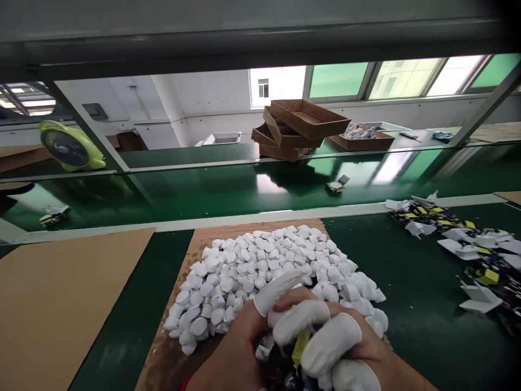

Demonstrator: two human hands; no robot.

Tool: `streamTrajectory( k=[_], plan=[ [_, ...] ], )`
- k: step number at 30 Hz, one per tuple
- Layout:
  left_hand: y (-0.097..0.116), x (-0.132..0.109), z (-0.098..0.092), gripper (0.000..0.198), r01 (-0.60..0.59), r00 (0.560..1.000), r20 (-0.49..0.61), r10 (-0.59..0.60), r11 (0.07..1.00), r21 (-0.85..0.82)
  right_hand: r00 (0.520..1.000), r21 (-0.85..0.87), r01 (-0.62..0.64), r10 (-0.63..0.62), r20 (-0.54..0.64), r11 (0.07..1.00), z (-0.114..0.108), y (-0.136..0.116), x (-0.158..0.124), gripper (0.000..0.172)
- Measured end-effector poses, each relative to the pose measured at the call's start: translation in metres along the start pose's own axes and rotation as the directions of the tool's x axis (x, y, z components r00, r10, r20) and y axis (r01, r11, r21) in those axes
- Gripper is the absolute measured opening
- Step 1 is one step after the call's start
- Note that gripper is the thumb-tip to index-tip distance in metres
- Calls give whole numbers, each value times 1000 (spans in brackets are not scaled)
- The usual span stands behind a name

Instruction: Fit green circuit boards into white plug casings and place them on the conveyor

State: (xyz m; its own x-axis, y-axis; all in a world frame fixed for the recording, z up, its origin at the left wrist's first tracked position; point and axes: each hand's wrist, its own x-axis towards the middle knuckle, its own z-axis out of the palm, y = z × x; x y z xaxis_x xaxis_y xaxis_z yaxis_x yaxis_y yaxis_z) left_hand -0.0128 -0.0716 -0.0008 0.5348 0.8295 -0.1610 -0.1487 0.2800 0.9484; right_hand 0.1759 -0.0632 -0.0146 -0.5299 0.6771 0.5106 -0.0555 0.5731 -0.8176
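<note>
Head camera, closest in: my left hand and right hand met at six o'clock. The fingers wore white cots, which I judge kept bare skin off the parts. Both hands were clamped together around a small assembly with a yellow piece, drawn in tight, likely for fingertip control. How it sat inside the grip was hidden.

At twelve o'clock from my hands, almost touching them, a heap of white caps lay loose on a brown board, probably to stay within easy reach. A bare cardboard sheet lay at ten o'clock. Circuit boards and white housings were scattered at two o'clock.

Beyond ran the green belt, carrying one stray part. Farther at one o'clock stood stacked cardboard trays, the top one looking empty. A low tray beside them held white pieces. A green fan sat far off at eleven.
</note>
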Motion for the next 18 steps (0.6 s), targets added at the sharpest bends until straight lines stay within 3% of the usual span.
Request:
streamTrajectory(
  k=[2, 6, 12, 15, 18],
  plan=[
    [-2, 4, -1, 100, -20, 999, 32, 21, 1000, -20, 998, 262, 57, -47, -44, 963, 1, -4, 9, 20],
    [1, 8, 0, 110, -40, 997, 60, 42, 998, -39, 998, 400, 59, -39, -59, 915, 5, -4, 17, 14],
    [10, 4, 4, 92, 25, 998, 61, -26, 999, 21, 998, 578, -61, 61, 19, 814, 8, 0, 7, 10],
    [9, 2, 4, 96, 59, 998, -14, -59, 998, 20, 984, 641, -178, 138, 114, 746, 7, 1, 2, 29],
    [9, 2, 3, 93, 93, 993, -75, -93, 996, -4, 979, 617, -195, 186, 79, 763, 6, 1, 3, 46]
  ],
)
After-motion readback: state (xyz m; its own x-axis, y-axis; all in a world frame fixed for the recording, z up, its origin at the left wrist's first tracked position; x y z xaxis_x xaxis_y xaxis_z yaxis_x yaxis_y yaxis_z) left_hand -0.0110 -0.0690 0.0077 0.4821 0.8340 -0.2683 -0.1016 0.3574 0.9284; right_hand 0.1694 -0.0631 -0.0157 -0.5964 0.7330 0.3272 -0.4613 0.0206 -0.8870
